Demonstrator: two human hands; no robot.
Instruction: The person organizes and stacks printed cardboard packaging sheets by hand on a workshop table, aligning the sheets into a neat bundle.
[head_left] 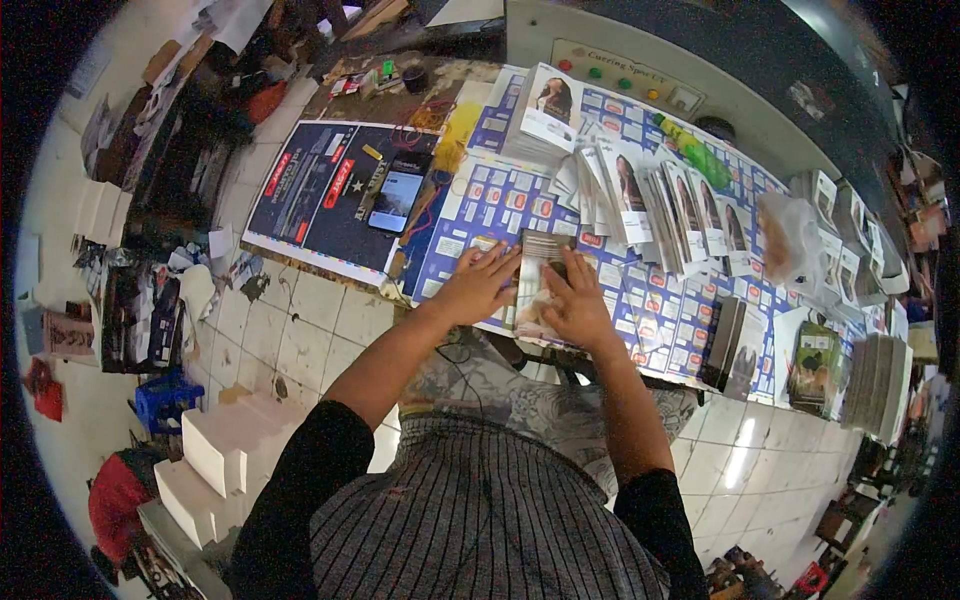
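In front of me on the table lies a small stack of printed cards or folded leaflets (533, 296), its far edge showing several layers. My left hand (478, 287) rests along the stack's left side, fingers stretched toward it. Across its right part lies my right hand (582, 305), fingers spread, the tips on the printed surface. Neither hand is wrapped round anything. Beyond them, white leaflets with a portrait print (628, 190) lie fanned in overlapping bundles, beside a taller pile of the same kind (545, 110).
Blue printed sheets (470, 215) cover the table. A phone (396, 198) lies on a dark poster (300, 190) at left. A green bottle (703, 160), a plastic bag (787, 238) and more bundles (738, 340) stand right. White paper blocks (235, 440) are stacked at lower left.
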